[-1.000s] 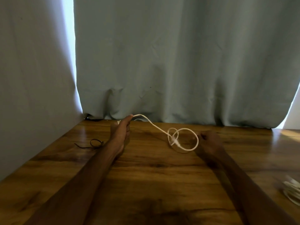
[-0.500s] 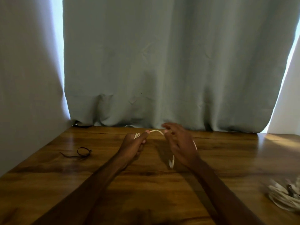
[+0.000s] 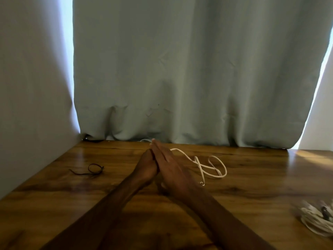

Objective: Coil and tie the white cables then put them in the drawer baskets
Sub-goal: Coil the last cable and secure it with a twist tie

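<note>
Toward twelve o'clock on the bench [image 3: 252, 177], just short of the curtain [image 3: 198, 78], our two hands meet palm to palm. The right hand [image 3: 173, 170] lies with its fingers straight and together, flat against the left hand [image 3: 146, 165]. Its grip is open, pressing rather than clasping. Of the left grip we cannot tell: the right hand covers its fingers, so whether they curl round anything is hidden. The white cable [image 3: 207, 167] comes out from between the hands near the fingertips and runs off toward three o'clock. It drops onto the wood in a couple of loose, crossing loops, with its free end at about four o'clock from the hands. Nothing holds those loops in shape.

We judge the coiling to be barely begun, and the risks follow from that. The cable seems held only by pressure between the hands, so a small parting of them could let it slide out and fall. The loops cross each other, and drawing the cable in without lifting them apart could pull them into a knot. The black tie [image 3: 93, 169] lies well apart at nine o'clock, so one hand must leave the coil to fetch it, and a springy coil in a single grip may unwind. At four o'clock, by the bench edge, lies a bundle of white cables [image 3: 315, 219], and a dragged tail could snag it. No drawer baskets show.
</note>
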{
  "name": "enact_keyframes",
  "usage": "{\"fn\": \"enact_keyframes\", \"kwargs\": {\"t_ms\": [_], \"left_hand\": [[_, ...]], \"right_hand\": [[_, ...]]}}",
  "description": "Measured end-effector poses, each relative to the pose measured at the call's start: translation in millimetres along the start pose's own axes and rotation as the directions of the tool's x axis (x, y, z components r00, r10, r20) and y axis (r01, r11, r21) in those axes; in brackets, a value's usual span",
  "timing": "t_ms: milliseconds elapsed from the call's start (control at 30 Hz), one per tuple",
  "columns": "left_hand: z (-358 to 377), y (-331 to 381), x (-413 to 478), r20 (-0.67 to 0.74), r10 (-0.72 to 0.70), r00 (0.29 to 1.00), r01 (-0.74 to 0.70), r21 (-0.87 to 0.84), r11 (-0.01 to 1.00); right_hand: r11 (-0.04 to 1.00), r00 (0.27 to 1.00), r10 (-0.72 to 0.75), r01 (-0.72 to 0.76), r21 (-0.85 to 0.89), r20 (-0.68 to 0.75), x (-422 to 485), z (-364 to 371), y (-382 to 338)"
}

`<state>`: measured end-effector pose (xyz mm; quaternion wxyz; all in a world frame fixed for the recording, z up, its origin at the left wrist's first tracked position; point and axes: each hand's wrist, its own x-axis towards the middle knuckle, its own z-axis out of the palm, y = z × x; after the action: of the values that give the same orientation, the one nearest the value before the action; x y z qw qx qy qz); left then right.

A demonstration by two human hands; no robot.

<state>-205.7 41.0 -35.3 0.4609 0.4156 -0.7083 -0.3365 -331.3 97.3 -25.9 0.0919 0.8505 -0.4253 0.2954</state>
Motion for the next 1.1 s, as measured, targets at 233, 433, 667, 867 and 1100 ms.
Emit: {"fn": "enact_keyframes", "kwargs": {"t_ms": [233, 433, 667, 867, 1100], "left_hand": [[-15.5, 19.5, 4.6, 0.154, -0.041, 0.987, 0.080, -0.252, 0.964], [-21.6, 21.4, 5.0, 0.282, -0.142, 0.949, 0.221, -0.276, 0.935], [-6.8, 26.5, -1.2, 0.779, -0.027, 0.627, 0.481, -0.359, 0.800], [-9.9, 29.5, -0.1, 0.780, 0.056, 0.623, 0.544, -0.483, 0.687], [-15.2, 22.1, 8.6, 0.557, 0.006, 0.830, 0.456, -0.686, 0.567]], "right_hand": [[0.982, 0.974, 0.186, -0.182, 0.041, -0.130, -9.9, 1.8, 56.8], [0.986, 0.939, 0.160, -0.169, -0.003, -0.305, -16.0, -24.0, 79.1], [0.984, 0.923, 0.159, -0.176, -0.016, -0.350, -12.5, -24.8, 81.9], [0.969, 0.980, 0.198, -0.192, 0.156, -0.018, -18.1, -7.4, 65.8], [0.975, 0.970, 0.176, -0.195, 0.102, 0.169, -12.5, 11.5, 46.2]]}}
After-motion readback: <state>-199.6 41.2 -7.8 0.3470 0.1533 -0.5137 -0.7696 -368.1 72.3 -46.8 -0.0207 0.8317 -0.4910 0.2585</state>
